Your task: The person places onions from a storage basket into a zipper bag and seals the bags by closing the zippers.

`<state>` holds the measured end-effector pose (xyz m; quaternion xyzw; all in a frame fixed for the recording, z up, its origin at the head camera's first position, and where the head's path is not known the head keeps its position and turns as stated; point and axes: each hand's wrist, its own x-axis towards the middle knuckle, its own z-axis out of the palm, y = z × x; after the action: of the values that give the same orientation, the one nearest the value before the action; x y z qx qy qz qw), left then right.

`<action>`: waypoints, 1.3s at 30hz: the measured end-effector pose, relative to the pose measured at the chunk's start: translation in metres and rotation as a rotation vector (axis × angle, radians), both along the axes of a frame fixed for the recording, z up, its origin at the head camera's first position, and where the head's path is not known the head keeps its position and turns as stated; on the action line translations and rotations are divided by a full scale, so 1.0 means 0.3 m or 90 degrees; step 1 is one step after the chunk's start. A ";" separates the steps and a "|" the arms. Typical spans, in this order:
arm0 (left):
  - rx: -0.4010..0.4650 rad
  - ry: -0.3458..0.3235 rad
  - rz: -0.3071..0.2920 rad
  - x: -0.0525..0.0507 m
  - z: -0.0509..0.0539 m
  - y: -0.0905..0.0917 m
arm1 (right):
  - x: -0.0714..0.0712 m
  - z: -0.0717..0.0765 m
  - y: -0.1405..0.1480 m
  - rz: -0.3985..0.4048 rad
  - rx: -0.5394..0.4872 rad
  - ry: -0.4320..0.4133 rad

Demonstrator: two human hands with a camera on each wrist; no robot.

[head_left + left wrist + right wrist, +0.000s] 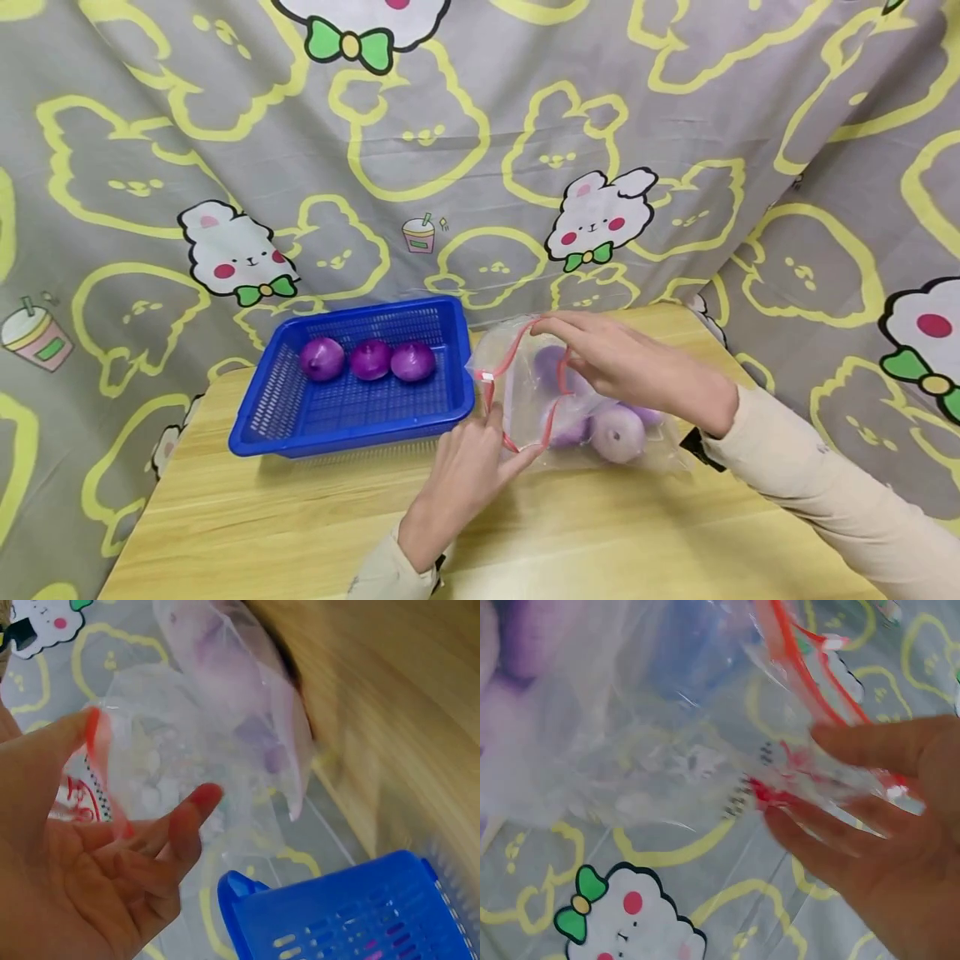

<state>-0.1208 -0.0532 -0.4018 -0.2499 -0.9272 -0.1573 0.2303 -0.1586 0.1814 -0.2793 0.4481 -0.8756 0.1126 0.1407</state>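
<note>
A clear zip bag (523, 408) with a red-edged mouth lies on its side, its mouth spread wide toward the left. Several purple and pale onions (617, 433) are inside it, seen through the plastic. The left hand (468, 462) is at the near left of the mouth, thumb and forefinger stretched apart against the red rim (97, 742). From the far right, the right hand (618, 358) holds the mouth's other end, its thumb and fingers around the plastic (787, 769). Plastic partly covers the right fingertips.
A blue plastic basket (247, 425) stands left of the bag, with three purple onions (371, 360) in a row inside. Both rest on a wooden table (300, 533). A grey patterned curtain (480, 167) hangs behind the table's far edge.
</note>
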 end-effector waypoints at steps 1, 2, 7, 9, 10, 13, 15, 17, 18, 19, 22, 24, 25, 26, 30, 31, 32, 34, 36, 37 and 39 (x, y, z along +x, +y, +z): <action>-0.005 -0.005 -0.006 -0.001 -0.002 0.004 | -0.002 -0.007 -0.007 -0.002 -0.001 0.010; -0.006 -0.012 -0.013 -0.002 -0.005 0.009 | -0.003 -0.013 -0.011 -0.006 -0.001 0.016; -0.019 -0.044 -0.037 -0.009 -0.012 0.025 | -0.002 -0.048 -0.005 -0.026 -0.013 0.024; -0.034 -0.057 -0.048 -0.008 -0.017 0.026 | 0.000 -0.064 0.005 -0.028 -0.016 0.024; -0.040 -0.063 -0.053 -0.007 -0.018 0.026 | 0.000 -0.071 0.009 -0.028 -0.016 0.025; -0.053 -0.068 -0.064 -0.002 -0.016 0.022 | -0.004 -0.088 0.018 -0.025 -0.014 0.021; -0.057 -0.062 -0.063 0.002 -0.008 0.019 | -0.011 -0.095 0.021 -0.024 -0.016 0.015; -0.053 -0.056 -0.062 0.007 0.003 0.014 | -0.019 -0.100 0.023 -0.023 -0.022 0.009; -0.048 -0.050 -0.064 0.010 0.010 0.010 | -0.022 -0.103 0.024 -0.022 -0.024 0.008; -0.040 -0.044 -0.068 0.013 0.016 0.004 | -0.026 -0.105 0.025 -0.021 -0.027 0.007; -0.002 -0.009 -0.083 0.017 0.035 -0.017 | -0.038 -0.109 0.027 -0.015 -0.040 -0.003; 0.028 0.026 -0.093 0.011 0.046 -0.037 | -0.045 -0.110 0.027 -0.021 -0.053 -0.016; 0.042 0.044 -0.097 0.006 0.050 -0.049 | -0.048 -0.110 0.027 -0.026 -0.060 -0.024; 0.059 0.060 -0.099 -0.001 0.054 -0.061 | -0.051 -0.110 0.027 -0.033 -0.067 -0.034; 0.108 0.114 -0.093 -0.043 0.064 -0.119 | -0.059 -0.106 0.024 -0.058 -0.076 -0.057; 0.117 0.119 -0.088 -0.054 0.067 -0.135 | -0.060 -0.105 0.023 -0.060 -0.077 -0.061; 0.125 0.124 -0.080 -0.068 0.067 -0.150 | -0.062 -0.104 0.022 -0.060 -0.077 -0.062; 0.131 0.124 -0.062 -0.093 0.070 -0.179 | -0.064 -0.102 0.021 -0.058 -0.077 -0.065; 0.130 0.120 -0.043 -0.118 0.071 -0.206 | -0.065 -0.101 0.019 -0.059 -0.079 -0.068; 0.127 0.116 -0.035 -0.131 0.071 -0.217 | -0.066 -0.100 0.018 -0.059 -0.080 -0.070; 0.119 0.106 -0.025 -0.153 0.069 -0.236 | -0.066 -0.101 0.016 -0.061 -0.083 -0.075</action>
<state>-0.1666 -0.1239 -0.3812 -0.2576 -0.8811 -0.2261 0.3259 -0.1785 0.1862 -0.3095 0.3884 -0.8937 0.1883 0.1229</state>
